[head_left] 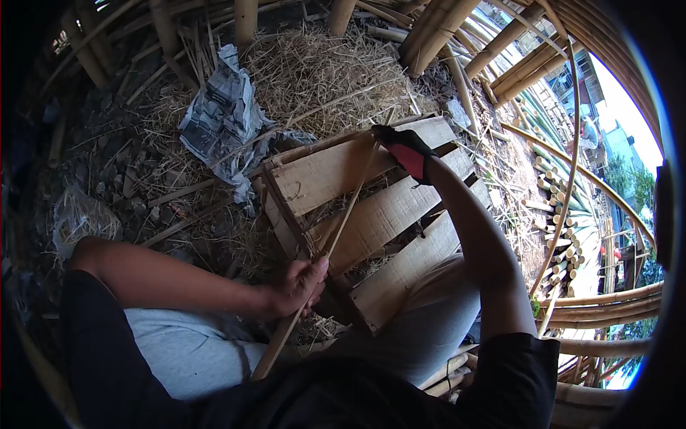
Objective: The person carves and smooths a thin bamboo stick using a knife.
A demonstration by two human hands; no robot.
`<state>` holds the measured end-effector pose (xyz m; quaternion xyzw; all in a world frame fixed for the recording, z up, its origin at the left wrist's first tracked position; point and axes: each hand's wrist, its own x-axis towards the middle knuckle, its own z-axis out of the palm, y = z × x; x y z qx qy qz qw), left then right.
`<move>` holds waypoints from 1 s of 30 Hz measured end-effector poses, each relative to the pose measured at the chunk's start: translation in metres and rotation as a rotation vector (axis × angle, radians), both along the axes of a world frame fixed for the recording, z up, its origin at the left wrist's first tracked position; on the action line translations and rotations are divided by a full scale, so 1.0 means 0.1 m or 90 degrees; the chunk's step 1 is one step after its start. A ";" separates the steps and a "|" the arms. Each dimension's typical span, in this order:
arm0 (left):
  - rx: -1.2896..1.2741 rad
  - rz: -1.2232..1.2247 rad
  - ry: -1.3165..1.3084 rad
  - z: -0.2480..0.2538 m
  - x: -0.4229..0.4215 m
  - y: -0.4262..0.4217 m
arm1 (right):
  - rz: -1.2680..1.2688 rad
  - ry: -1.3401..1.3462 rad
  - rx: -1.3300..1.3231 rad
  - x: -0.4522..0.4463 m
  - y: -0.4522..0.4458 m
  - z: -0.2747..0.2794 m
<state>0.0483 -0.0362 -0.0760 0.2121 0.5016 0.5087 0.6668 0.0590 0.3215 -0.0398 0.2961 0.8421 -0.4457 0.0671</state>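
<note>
A thin split bamboo strip point(351, 204) runs slantwise from near my lap up across a slatted wooden crate point(386, 218). My bare left hand point(296, 287) is closed around the strip's lower part, just off the crate's near left side. At the crate's far edge, my right hand point(404, 151), in a black and red glove, has its fingers closed at the strip's upper part. The fingertips there are dark and partly hidden. The strip's tip sticks out a little past the glove.
Crumpled newspaper point(223, 118) lies left of the crate, beside a heap of bamboo shavings point(321, 75). A clear plastic bag point(84, 218) rests at the left. Thick bamboo posts point(436, 32) stand behind. Cut bamboo poles point(561, 250) are stacked at the right.
</note>
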 end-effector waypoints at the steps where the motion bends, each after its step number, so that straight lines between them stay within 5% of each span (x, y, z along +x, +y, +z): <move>1: 0.003 -0.002 0.000 0.01 -0.01 0.00 | 0.007 -0.008 0.015 0.00 -0.04 0.02; 12: 0.001 -0.015 -0.051 -0.01 -0.02 0.00 | 0.022 0.112 -0.112 0.14 -0.21 -0.11; 18: -0.006 -0.022 -0.015 0.02 -0.04 -0.01 | 0.033 -0.059 -0.063 0.19 -0.52 0.17; 23: -0.092 -0.001 0.009 0.11 -0.01 0.00 | 0.387 -0.128 -0.038 0.34 -1.09 0.24; 24: -0.112 0.004 0.023 0.14 -0.01 0.00 | 0.437 0.038 -0.050 0.44 -1.08 -0.17; 27: -0.116 -0.027 0.000 0.26 -0.05 0.01 | 0.494 0.022 -0.005 0.52 -1.31 0.08; 28: -0.102 -0.027 -0.028 0.21 -0.05 0.01 | 0.506 0.014 0.137 0.47 -1.30 0.19; 30: -0.077 -0.026 -0.084 0.07 -0.07 0.00 | 0.303 0.077 0.005 0.41 -1.13 0.44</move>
